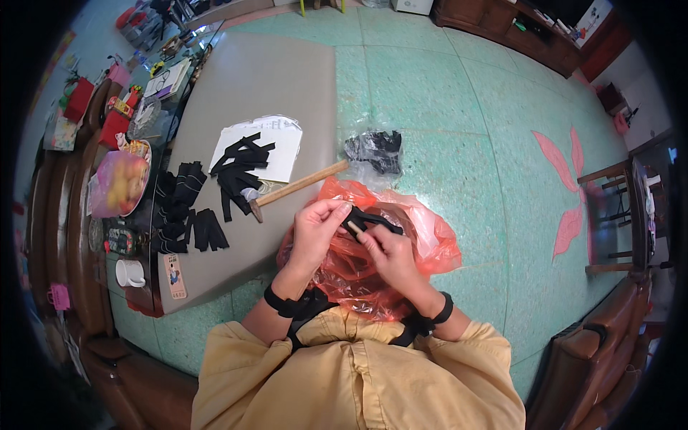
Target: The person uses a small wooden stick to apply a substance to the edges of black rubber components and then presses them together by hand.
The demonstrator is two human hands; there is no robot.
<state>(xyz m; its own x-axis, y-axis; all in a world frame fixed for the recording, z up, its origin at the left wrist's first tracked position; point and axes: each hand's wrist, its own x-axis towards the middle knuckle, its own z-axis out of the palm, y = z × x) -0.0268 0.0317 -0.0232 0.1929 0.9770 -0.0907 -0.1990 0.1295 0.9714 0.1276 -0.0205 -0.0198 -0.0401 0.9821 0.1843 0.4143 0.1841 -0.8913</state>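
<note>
Both hands are over a crumpled red plastic bag (358,287) spread across my lap. My left hand (315,229) is closed in a pinch at one end of a black strip (383,221), which looks like fabric. My right hand (387,251) grips the same black piece lower down, thumb on top. How the strip is folded between the fingers cannot be made out. To the left, a hammer (301,183) with a wooden handle lies on the grey table, its handle end reaching past the edge. Beyond its head, loose black strips (240,166) lie over white paper (290,154).
The long grey table (301,79) bears bundled black strips (188,186) and a phone-like decorated card (174,276). Beside it stand a white mug (130,273) and a fruit plate (129,186). A clear bag of black pieces (376,152) is on the green floor (444,107). Brown sofas flank me.
</note>
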